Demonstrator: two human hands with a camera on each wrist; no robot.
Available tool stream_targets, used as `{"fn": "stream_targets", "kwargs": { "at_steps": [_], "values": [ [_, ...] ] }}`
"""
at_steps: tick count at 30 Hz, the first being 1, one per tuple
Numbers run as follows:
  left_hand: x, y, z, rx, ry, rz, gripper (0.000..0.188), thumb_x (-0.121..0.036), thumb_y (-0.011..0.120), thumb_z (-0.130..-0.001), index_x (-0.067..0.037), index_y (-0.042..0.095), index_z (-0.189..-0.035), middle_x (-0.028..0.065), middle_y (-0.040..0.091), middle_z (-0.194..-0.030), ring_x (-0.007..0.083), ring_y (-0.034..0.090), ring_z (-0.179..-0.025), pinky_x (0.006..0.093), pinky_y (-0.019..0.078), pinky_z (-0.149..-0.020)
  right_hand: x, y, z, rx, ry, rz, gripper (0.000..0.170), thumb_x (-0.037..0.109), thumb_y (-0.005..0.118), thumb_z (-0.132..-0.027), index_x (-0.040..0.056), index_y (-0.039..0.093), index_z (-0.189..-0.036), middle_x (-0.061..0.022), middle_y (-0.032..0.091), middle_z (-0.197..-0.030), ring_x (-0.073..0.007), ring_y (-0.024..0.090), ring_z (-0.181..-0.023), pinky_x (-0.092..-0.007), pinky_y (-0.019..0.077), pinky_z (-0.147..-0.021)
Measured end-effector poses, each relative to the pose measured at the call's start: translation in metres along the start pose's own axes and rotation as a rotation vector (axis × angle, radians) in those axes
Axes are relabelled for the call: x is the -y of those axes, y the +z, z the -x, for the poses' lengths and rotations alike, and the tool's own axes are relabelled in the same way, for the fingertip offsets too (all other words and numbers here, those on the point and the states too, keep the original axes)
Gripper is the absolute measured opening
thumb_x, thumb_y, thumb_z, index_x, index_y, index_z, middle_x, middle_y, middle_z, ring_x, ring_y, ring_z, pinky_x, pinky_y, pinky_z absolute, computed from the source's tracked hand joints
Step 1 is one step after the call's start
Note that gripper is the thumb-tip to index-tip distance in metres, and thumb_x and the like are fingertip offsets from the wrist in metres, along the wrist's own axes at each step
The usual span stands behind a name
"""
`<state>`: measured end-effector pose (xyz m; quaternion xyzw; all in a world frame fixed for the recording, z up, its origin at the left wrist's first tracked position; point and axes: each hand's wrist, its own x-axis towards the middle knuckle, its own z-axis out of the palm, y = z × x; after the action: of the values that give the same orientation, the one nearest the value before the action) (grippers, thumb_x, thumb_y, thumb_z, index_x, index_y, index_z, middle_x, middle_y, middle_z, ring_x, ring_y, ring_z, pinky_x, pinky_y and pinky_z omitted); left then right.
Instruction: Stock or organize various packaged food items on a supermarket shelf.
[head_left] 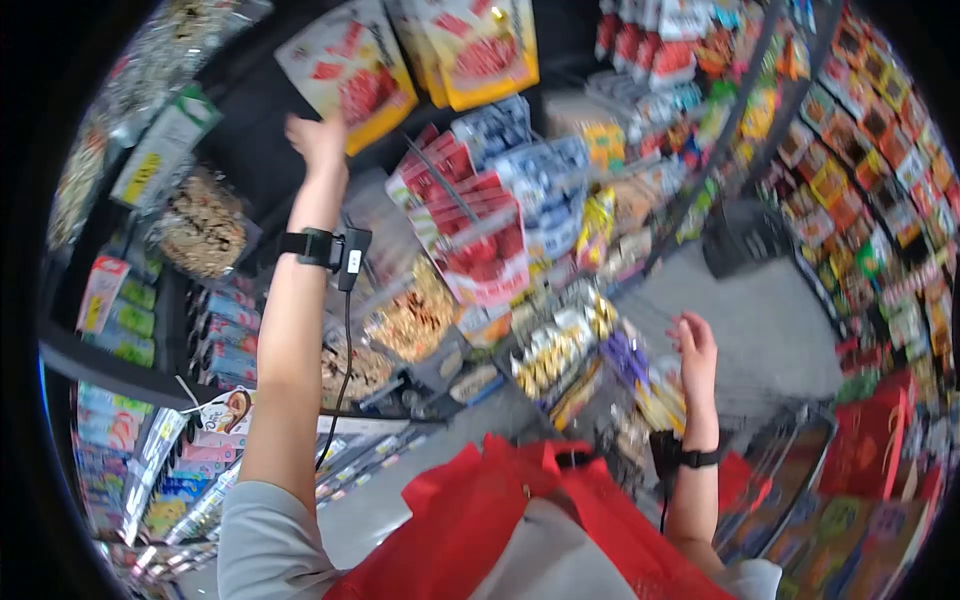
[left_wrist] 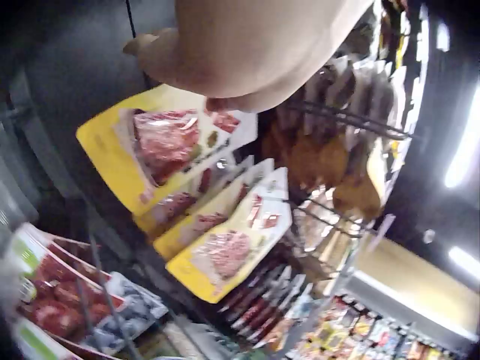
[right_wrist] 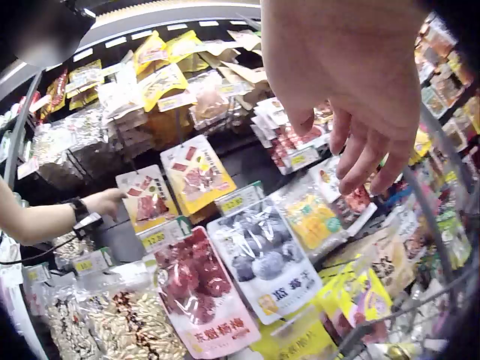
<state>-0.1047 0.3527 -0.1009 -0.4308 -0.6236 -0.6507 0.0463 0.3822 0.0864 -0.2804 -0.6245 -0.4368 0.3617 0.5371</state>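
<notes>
My left hand (head_left: pixel 320 145) reaches to a yellow-and-white snack bag (head_left: pixel 352 80) with red pieces printed on it, hanging on the rack. In the left wrist view a fingertip overlaps the edge of this bag (left_wrist: pixel 161 142), and another digit (left_wrist: pixel 146 43) sticks out away from it. Seen from the right wrist, the left hand (right_wrist: pixel 105 202) is at the bag's left side. More bags of the same kind (head_left: pixel 480 50) hang beside it. My right hand (head_left: pixel 695 355) hangs in the air away from the shelf, its fingers loosely bent and holding nothing.
Below hang red fruit bags (right_wrist: pixel 196 289) and blueberry bags (right_wrist: pixel 262 255), with clear bags of nuts or seeds (right_wrist: pixel 135 322) to the left. Price tags (head_left: pixel 165 150) jut out from the rack. A dark bin (head_left: pixel 745 238) stands on the floor, and a cart (head_left: pixel 790 480) is at the right.
</notes>
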Motion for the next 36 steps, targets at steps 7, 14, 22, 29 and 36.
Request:
{"fn": "stream_targets", "kwargs": {
  "at_steps": [7,14,22,29,36],
  "values": [
    [-0.109,-0.048,0.188,0.217,0.56,0.381,0.066,-0.006,0.056,-0.079,0.002,0.018,-0.132,0.0203,0.023,-0.134,0.0269,0.022,-0.128,0.0394,0.0181,-0.104,-0.031,-0.025,0.074,-0.236,0.182,0.046,0.027,0.017,0.05,-0.089,-0.0023,0.053,-0.107,-0.0112,0.062,-0.095,-0.0157,0.059,-0.084,-0.0264,0.0442,-0.077],
    [-0.065,0.005,0.354,0.892,0.509,0.538,0.047,-0.001,0.053,-0.072,-0.001,0.042,-0.118,0.0141,0.041,-0.122,0.0313,0.034,-0.118,0.0418,0.023,-0.1,-0.076,-0.031,0.158,-0.401,0.246,0.192,0.021,0.012,0.052,-0.087,-0.0025,0.055,-0.102,-0.0077,0.063,-0.084,-0.0116,0.058,-0.079,-0.0244,0.0452,-0.072],
    [0.062,0.098,0.525,1.544,0.451,0.292,0.032,-0.007,0.057,-0.072,-0.009,0.054,-0.104,0.0084,0.053,-0.108,0.0296,0.049,-0.103,0.041,0.0372,-0.088,-0.12,-0.045,0.249,-0.536,0.512,0.22,0.021,0.013,0.052,-0.088,-0.0017,0.054,-0.104,-0.0123,0.065,-0.089,-0.0165,0.062,-0.08,-0.0273,0.0476,-0.072],
    [0.055,0.159,0.614,1.631,0.645,0.099,0.04,-0.005,0.053,-0.072,-0.004,0.05,-0.112,0.0127,0.051,-0.113,0.0335,0.051,-0.101,0.0414,0.0419,-0.084,-0.135,-0.087,0.238,-0.535,0.561,0.178,0.021,0.011,0.052,-0.088,-0.001,0.053,-0.105,-0.0126,0.065,-0.09,-0.0156,0.062,-0.082,-0.0265,0.0482,-0.073],
    [0.041,0.209,0.663,1.756,0.703,-0.103,0.037,-0.002,0.049,-0.075,-0.003,0.049,-0.111,0.0152,0.044,-0.12,0.0366,0.058,-0.086,0.0441,0.0479,-0.075,-0.142,-0.155,0.203,-0.467,0.607,0.192,0.021,0.009,0.053,-0.087,-0.0009,0.054,-0.105,-0.0119,0.064,-0.091,-0.0175,0.062,-0.084,-0.0284,0.0481,-0.074]
  ]
}}
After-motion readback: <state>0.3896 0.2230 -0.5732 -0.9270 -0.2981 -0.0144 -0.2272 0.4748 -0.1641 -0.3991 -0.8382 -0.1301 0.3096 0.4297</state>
